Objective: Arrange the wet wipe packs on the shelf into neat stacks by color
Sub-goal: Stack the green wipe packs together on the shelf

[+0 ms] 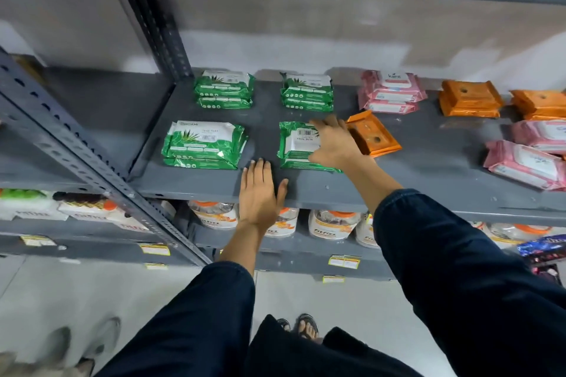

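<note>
Grey metal shelf point(398, 174) against a pale wall, store racking, slotted upright post to the far left.

Right hand point(332, 142): laid palm-down over the top pack of a green stack point(295, 145), fingers spread across its right side, thumb at the near edge. Whether it grips the pack or only presses on it, cannot tell. Just right of this hand, touching or nearly so, a tilted orange stack point(375, 135).

Left hand point(260, 190): flat and open on the bare shelf edge, fingers extended, holding nothing. It sits just below and left of the right hand, in the gap between two green stacks.

Further left of the left hand: a second green stack point(203, 144), front row. Beyond both hands, back row: two more green stacks point(225, 89) point(307, 91), then to the right a pink stack point(390, 92), and two orange stacks point(470, 98) point(540, 102). Far right of the right hand, loose pink packs point(525, 164) lying askew near the shelf front.

Below the hands, on the lower shelf: white tubs with orange lids point(332, 223), yellow price tags point(343, 262) on the rail.
</note>
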The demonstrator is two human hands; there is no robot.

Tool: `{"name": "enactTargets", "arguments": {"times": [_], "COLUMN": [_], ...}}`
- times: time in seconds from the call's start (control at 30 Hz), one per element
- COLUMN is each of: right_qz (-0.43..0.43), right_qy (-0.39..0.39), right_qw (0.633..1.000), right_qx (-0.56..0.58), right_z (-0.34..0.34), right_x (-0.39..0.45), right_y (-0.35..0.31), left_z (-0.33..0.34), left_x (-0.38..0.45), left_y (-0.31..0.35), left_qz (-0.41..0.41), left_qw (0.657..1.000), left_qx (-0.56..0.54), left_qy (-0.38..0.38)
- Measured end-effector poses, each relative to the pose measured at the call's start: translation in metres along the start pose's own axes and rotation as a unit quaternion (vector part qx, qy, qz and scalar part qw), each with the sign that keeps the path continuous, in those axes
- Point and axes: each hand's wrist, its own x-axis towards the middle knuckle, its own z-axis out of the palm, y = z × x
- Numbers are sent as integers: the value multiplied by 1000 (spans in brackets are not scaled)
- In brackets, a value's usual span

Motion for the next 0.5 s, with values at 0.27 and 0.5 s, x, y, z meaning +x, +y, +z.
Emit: {"name": "enactTargets", "arguments": {"times": [0.27, 0.5], "right_qz": [-2, -38], "right_qy": [-44, -19], "right_qw": [997, 999], "right_qx": [-68, -19], "right_z": [-1, 5], "right_x": [3, -7], "right_y": [-3, -2], "left_z": [5, 6], "left_x": [-3, 1], "left_y": [-3, -3], "left_qz": [8, 1], "left_qw": [1000, 1000], "left_qx": [-18, -7], "left_qy": [14, 0]}}
